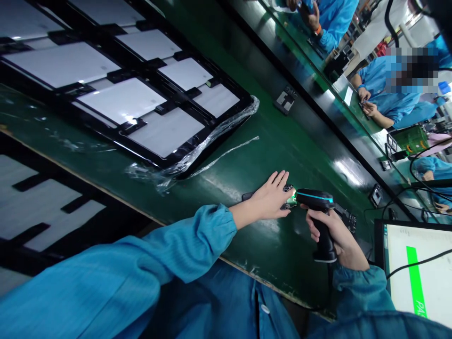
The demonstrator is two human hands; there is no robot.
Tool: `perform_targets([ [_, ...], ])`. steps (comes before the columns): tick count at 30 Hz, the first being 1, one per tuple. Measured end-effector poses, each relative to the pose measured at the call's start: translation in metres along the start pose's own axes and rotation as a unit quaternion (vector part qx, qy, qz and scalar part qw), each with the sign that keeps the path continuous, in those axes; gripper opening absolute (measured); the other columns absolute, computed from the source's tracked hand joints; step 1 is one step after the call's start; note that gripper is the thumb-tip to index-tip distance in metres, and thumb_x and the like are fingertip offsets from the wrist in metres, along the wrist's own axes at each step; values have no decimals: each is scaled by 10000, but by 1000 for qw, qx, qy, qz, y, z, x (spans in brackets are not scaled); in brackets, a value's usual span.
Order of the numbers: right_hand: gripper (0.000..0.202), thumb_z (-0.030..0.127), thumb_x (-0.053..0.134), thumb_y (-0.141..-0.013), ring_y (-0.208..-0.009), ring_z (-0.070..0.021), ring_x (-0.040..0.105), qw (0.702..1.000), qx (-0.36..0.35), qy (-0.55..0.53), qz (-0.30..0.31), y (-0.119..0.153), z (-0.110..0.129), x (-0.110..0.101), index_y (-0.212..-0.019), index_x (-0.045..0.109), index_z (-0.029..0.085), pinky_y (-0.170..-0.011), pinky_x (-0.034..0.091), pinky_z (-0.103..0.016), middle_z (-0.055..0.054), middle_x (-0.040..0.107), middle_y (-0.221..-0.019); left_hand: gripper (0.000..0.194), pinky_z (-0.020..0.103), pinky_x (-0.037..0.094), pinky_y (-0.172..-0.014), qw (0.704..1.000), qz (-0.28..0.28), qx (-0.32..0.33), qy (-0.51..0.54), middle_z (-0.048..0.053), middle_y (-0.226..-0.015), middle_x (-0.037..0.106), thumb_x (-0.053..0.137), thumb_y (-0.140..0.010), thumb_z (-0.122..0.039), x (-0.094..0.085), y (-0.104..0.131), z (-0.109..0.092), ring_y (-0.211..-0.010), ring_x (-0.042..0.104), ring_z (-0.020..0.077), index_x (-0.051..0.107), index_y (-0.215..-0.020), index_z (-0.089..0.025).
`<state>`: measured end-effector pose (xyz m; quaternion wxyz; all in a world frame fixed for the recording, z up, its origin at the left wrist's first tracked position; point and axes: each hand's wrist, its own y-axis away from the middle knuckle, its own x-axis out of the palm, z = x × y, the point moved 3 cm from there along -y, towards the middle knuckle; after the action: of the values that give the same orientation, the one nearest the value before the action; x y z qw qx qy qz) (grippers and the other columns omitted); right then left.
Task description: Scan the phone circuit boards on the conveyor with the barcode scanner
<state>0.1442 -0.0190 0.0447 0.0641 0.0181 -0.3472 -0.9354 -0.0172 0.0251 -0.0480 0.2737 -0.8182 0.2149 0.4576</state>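
Right hand (337,233) fingers wrap the scanner (316,202); left hand (273,200) presses flat, fingers together, on a small part (290,200).

A glossy green belt (247,155) is seen, smooth and reflective. Crinkled clear plastic film (212,141) is wrapped around a black tray (243,101) holding matt white panels (123,100). The handheld scanner (318,207) is moulded in matt black plastic — sleeves (176,245) are smooth blue cloth.

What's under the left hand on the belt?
A small dark part shows past the left hand, lit green by the scanner in the right hand. The palm covers the rest.
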Motion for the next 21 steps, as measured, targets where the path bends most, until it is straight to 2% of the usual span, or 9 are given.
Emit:
perform_targets([
  [6,360,301,742,-800,-397,-75,450,1000,9,4,0,-1,-2,0,-1069,590,115,-363,421,-200,24,586,-605,679,567,160,-1164,1000,1,0,9,256,-1570,272,650,-807,-522,1,0,0,-1463,200,437,508,-1340,-125],
  [21,357,323,775,-778,-394,-76,451,1000,16,5,-4,-6,-3,-4,-1018,602,123,-357,419,-200,21,588,-602,668,563,137,-1169,1000,7,-1,13,245,-1584,250,651,-808,-511,-1,0,1,-1467,187,432,508,-1338,-131],
])
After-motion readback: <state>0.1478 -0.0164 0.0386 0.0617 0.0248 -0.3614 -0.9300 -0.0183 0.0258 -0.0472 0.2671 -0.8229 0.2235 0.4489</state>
